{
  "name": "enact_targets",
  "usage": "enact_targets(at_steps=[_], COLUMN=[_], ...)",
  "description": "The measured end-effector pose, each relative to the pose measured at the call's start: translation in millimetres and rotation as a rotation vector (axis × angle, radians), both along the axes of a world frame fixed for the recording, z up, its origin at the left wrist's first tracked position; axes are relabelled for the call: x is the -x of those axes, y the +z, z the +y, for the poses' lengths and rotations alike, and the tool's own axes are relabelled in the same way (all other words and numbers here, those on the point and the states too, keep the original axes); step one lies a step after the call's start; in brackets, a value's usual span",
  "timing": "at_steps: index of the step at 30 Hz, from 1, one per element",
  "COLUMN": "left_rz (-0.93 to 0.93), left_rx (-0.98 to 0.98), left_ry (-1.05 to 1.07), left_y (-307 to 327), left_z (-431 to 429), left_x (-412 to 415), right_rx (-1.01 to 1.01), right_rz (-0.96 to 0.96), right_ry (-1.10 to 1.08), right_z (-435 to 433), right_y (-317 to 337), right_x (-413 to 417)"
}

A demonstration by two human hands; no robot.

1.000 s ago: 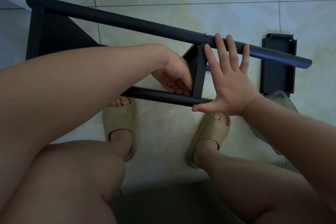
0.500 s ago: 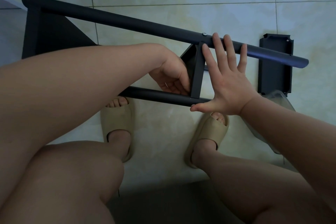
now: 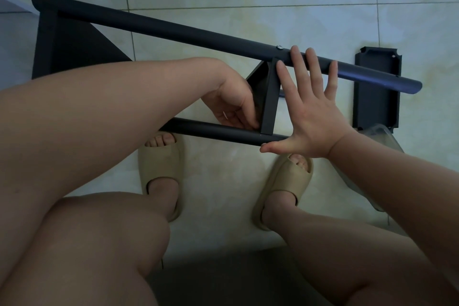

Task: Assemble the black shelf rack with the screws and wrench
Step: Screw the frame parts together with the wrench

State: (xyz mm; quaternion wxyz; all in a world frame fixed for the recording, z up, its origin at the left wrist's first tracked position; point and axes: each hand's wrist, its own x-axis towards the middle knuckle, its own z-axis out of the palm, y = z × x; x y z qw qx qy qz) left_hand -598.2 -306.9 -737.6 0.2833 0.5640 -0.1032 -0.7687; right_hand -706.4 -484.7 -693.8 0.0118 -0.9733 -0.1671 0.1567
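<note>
The black shelf rack lies on its side over the tiled floor, with a long far pole and a shorter near pole. A black shelf panel stands edge-on between the two poles. My left hand reaches behind that panel, fingers curled at its lower corner by the near pole; what they hold is hidden. My right hand is spread flat, fingers straight against the far pole and the thumb touching the near pole's end. A silver screw head shows on the far pole just above the panel.
A loose black shelf panel lies flat on the floor at the right. A clear plastic bag lies just below it. Another mounted panel fills the rack's left end. My feet in beige slippers stand under the near pole.
Both hands keep their places on the rack. The view has shifted slightly; nothing was taken up or let go.
</note>
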Motion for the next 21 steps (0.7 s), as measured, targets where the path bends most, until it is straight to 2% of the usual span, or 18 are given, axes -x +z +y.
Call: enact_targets(at_steps=[5, 11, 21], left_rz=[0.039, -0.045, -0.005], left_rx=[0.028, 0.013, 0.031], left_ry=[0.068, 0.022, 0.062], left_y=[2.3, 2.4, 4.4], left_z=[-3.5, -4.7, -3.5], left_x=[0.3, 2.3, -0.3], right_rx=[0.012, 0.016, 0.014], right_rz=[-0.004, 0.0, -0.003], right_ry=[0.002, 0.0, 0.003], right_z=[-0.1, 0.2, 0.2], right_y=[0.7, 0.9, 1.0], right_x=[0.0, -0.1, -0.2])
